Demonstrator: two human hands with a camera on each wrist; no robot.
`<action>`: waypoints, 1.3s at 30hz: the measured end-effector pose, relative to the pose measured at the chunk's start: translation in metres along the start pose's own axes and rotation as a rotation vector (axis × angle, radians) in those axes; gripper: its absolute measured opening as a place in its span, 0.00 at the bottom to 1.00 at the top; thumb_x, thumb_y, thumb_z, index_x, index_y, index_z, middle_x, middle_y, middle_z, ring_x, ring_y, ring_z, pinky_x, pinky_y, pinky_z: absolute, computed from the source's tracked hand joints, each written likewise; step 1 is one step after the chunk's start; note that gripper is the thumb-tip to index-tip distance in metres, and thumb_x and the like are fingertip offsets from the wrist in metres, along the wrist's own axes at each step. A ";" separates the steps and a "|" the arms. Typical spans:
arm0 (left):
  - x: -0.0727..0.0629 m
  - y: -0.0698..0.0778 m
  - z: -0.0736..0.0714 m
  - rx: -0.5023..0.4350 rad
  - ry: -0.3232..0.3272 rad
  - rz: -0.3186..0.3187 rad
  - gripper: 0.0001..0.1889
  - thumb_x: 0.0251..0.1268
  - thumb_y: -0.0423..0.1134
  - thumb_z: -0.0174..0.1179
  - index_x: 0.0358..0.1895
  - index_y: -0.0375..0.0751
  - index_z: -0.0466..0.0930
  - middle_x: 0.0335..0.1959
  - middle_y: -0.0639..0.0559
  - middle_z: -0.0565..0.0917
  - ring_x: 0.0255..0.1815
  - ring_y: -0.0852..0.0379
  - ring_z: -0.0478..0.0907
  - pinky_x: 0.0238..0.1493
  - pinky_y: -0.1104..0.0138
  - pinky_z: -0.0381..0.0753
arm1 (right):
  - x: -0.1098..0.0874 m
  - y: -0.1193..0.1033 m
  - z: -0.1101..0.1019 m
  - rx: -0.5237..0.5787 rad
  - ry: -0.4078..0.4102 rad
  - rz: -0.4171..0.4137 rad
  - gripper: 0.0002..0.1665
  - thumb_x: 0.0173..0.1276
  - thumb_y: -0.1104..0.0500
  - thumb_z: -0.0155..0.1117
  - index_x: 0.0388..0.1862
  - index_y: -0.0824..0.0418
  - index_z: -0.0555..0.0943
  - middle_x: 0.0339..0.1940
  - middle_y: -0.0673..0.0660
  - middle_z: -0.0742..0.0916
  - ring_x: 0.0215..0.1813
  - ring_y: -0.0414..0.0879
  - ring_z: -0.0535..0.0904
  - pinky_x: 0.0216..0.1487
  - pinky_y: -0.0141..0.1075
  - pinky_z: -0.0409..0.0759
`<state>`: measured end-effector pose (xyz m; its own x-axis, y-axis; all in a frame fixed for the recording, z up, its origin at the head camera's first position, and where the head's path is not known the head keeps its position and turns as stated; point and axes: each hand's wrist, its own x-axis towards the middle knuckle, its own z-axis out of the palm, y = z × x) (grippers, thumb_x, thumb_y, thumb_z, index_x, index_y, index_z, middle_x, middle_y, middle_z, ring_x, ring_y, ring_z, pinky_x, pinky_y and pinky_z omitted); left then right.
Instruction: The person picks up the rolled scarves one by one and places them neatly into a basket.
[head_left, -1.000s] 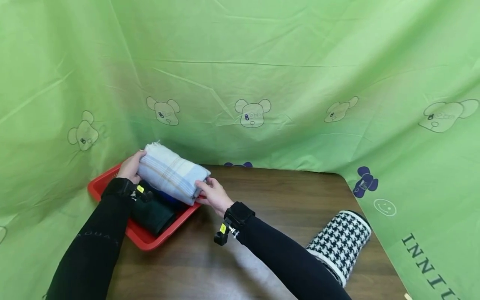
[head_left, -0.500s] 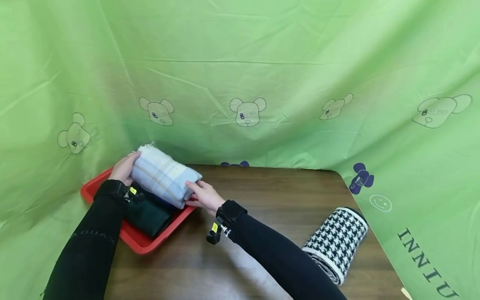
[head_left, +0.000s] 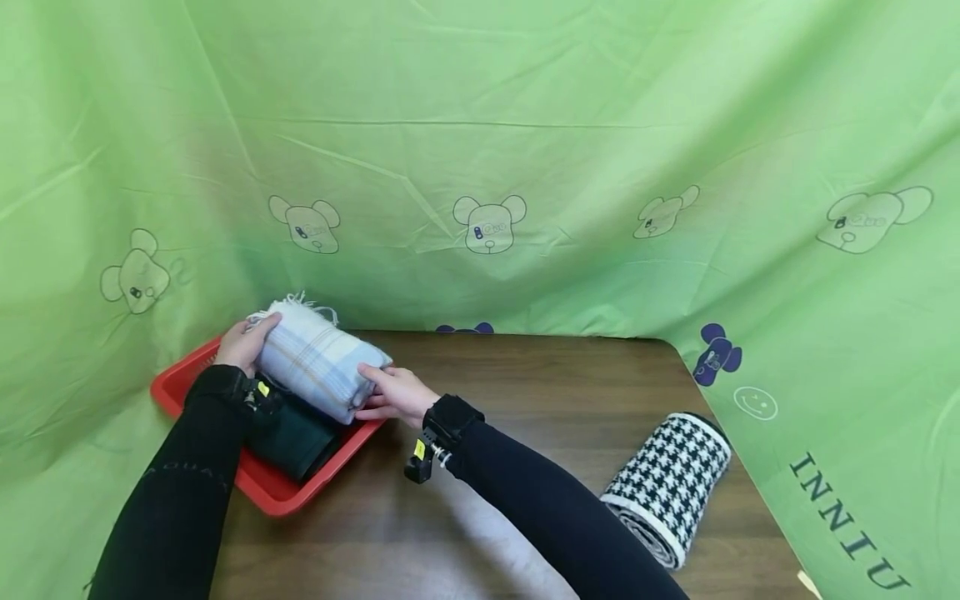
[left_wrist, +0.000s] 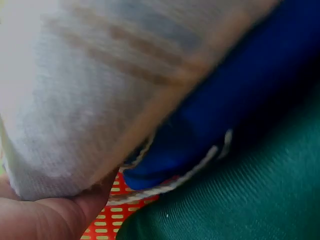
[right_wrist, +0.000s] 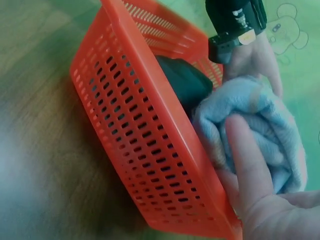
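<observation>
Counted before you: one red basket (head_left: 276,498); one pale blue-and-white plaid roll (head_left: 318,354) with a fringed end; one dark green cloth (head_left: 296,437) inside the basket; one blue cloth (left_wrist: 240,95), plainest in the left wrist view, between the plaid roll and the green cloth; one black-and-white houndstooth roll (head_left: 669,482), alone near the right edge of the wooden table (head_left: 510,379); two hands, each with one dark wristband and one small camera bearing a yellow tab.

The grip: both your hands hold the plaid roll, one at each end; your left hand (head_left: 246,343) grips the far, fringed end, its thumb laid over the top and most of its fingers hidden by cloth; your right hand (head_left: 399,397) holds the near end, thumb and fingers spread apart with the cloth between them, and one digit lying nearly straight against the coiled end face, as the right wrist view shows.

Position: the plaid roll lies aslant over the far right part of the basket, its near end beside the right-hand rim; you cannot tell from these views whether it bears on the cloth below; the green cloth sits nearer you, within the rim.

Background: one green curtain (head_left: 585,150); five outlined bear heads and two purple bear figures show on it, one cut off by the table's far edge.
</observation>
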<state>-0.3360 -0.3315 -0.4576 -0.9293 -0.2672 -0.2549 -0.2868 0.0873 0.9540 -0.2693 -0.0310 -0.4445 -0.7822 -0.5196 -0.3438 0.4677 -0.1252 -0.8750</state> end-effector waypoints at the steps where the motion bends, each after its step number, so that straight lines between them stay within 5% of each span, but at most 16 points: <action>1: 0.001 -0.001 0.001 0.031 0.014 0.008 0.44 0.75 0.62 0.60 0.80 0.33 0.63 0.57 0.50 0.74 0.42 0.65 0.72 0.44 0.73 0.76 | 0.001 0.000 -0.001 0.003 -0.001 0.005 0.33 0.87 0.51 0.55 0.77 0.73 0.66 0.63 0.71 0.83 0.72 0.69 0.76 0.68 0.54 0.80; 5: 0.005 -0.005 0.001 0.126 0.024 0.019 0.49 0.76 0.64 0.58 0.84 0.31 0.55 0.71 0.39 0.68 0.45 0.63 0.71 0.46 0.73 0.75 | 0.005 0.000 -0.004 -0.012 0.001 0.022 0.31 0.87 0.50 0.56 0.72 0.74 0.70 0.62 0.73 0.84 0.70 0.70 0.78 0.65 0.55 0.83; 10: 0.007 -0.008 -0.001 0.180 0.033 -0.008 0.49 0.75 0.65 0.56 0.85 0.32 0.55 0.72 0.37 0.67 0.49 0.58 0.71 0.48 0.69 0.75 | 0.008 0.000 -0.007 -0.045 0.002 0.047 0.30 0.87 0.49 0.56 0.69 0.74 0.72 0.61 0.74 0.84 0.68 0.70 0.80 0.61 0.54 0.85; 15: 0.008 -0.009 -0.001 0.226 0.048 -0.020 0.50 0.75 0.65 0.56 0.86 0.32 0.51 0.78 0.33 0.62 0.63 0.46 0.68 0.60 0.63 0.74 | 0.015 -0.002 -0.008 -0.062 0.001 0.069 0.30 0.87 0.49 0.55 0.70 0.74 0.71 0.62 0.75 0.83 0.68 0.70 0.80 0.61 0.53 0.85; 21: 0.009 -0.010 -0.001 0.273 0.056 -0.026 0.49 0.76 0.62 0.55 0.84 0.28 0.52 0.78 0.30 0.64 0.66 0.41 0.67 0.71 0.55 0.71 | 0.022 -0.005 -0.004 -0.087 0.007 0.101 0.29 0.85 0.50 0.57 0.69 0.73 0.70 0.58 0.74 0.83 0.69 0.72 0.79 0.64 0.56 0.83; 26: 0.014 -0.012 0.000 0.294 0.049 -0.050 0.49 0.77 0.59 0.55 0.85 0.28 0.46 0.84 0.26 0.56 0.79 0.35 0.58 0.83 0.49 0.59 | 0.027 -0.007 -0.002 -0.146 0.012 0.131 0.26 0.85 0.50 0.58 0.62 0.73 0.73 0.52 0.71 0.84 0.68 0.74 0.79 0.63 0.56 0.83; 32: 0.021 -0.016 -0.001 0.346 0.087 -0.068 0.50 0.76 0.58 0.57 0.84 0.25 0.46 0.84 0.24 0.53 0.83 0.31 0.53 0.85 0.48 0.54 | 0.030 -0.011 0.000 -0.203 0.001 0.134 0.24 0.86 0.51 0.57 0.60 0.74 0.74 0.51 0.71 0.84 0.68 0.75 0.78 0.63 0.57 0.83; 39: 0.024 -0.017 0.002 0.509 0.108 -0.077 0.51 0.77 0.60 0.55 0.82 0.20 0.47 0.82 0.21 0.55 0.83 0.28 0.55 0.84 0.48 0.56 | 0.035 -0.015 -0.002 -0.249 0.021 0.143 0.27 0.86 0.50 0.57 0.62 0.75 0.74 0.52 0.72 0.85 0.67 0.73 0.80 0.59 0.54 0.86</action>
<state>-0.3541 -0.3377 -0.4798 -0.8795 -0.3864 -0.2777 -0.4548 0.5112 0.7293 -0.3045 -0.0463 -0.4444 -0.7252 -0.4988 -0.4746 0.4607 0.1607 -0.8729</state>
